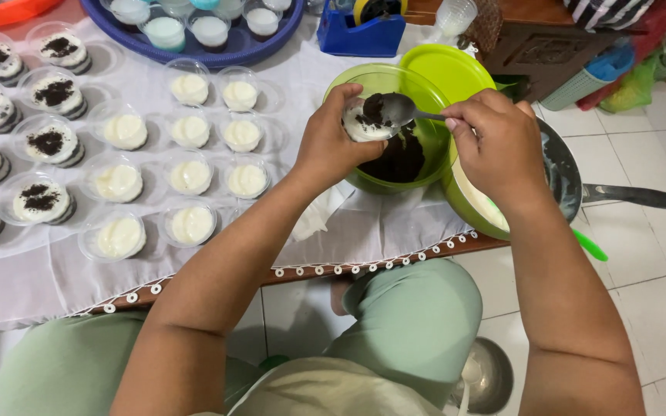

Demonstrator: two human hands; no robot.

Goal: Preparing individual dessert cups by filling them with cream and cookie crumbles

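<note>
My left hand [333, 142] holds a small clear cup of white cream [358, 127] over a green bowl [395, 85] that has dark crumbs [401, 158] in it. My right hand [499, 146] grips a metal spoon [402, 109] loaded with dark crumbs, its bowl right above the cup. Some crumbs lie on the cream in the cup.
On the white cloth [55, 285] stand several plain cream cups [190, 131] and, at the left, several crumb-topped cups [40, 142]. A blue tray of cups [194, 31] and a blue tape dispenser [364, 31] sit behind. A green lid [449, 69], a second green bowl and a dark pan [572, 181] are at right.
</note>
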